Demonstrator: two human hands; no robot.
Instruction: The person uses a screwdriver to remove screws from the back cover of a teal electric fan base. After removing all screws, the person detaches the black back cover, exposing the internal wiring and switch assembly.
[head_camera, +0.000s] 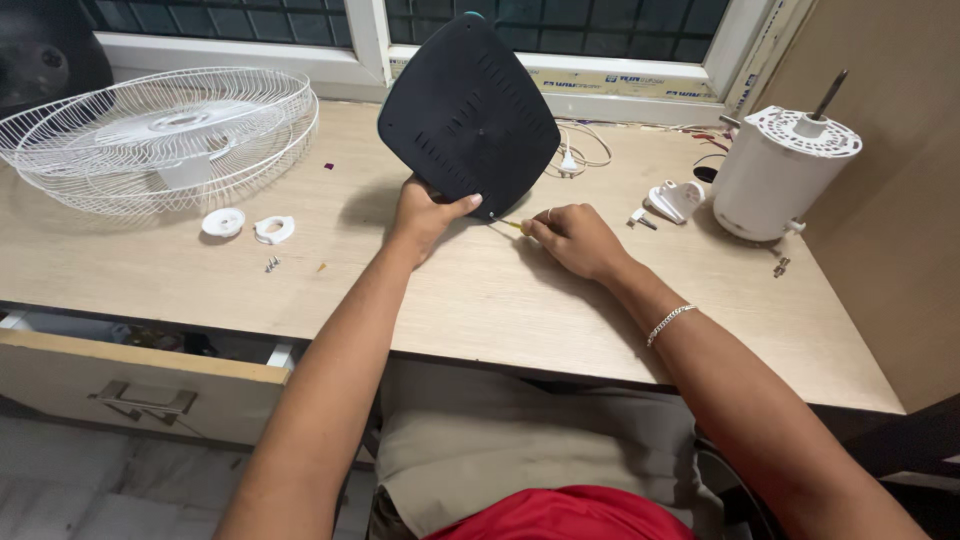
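My left hand (425, 215) grips the lower edge of a black, rounded-square fan base plate (468, 112), held tilted up on the wooden desk (470, 300). My right hand (575, 238) pinches a thin screwdriver (510, 224) with a yellowish shaft, its tip pointing at the plate's lower corner. A silver bracelet (668, 323) circles my right wrist.
A white wire fan guard (160, 135) lies at the far left. Two small white plastic parts (248, 226) and loose screws (271, 264) lie in front of it. A white fan motor housing (785, 170) stands at the right, beside a white bracket (676, 198) and cable (580, 150). A drawer (140, 385) hangs open below.
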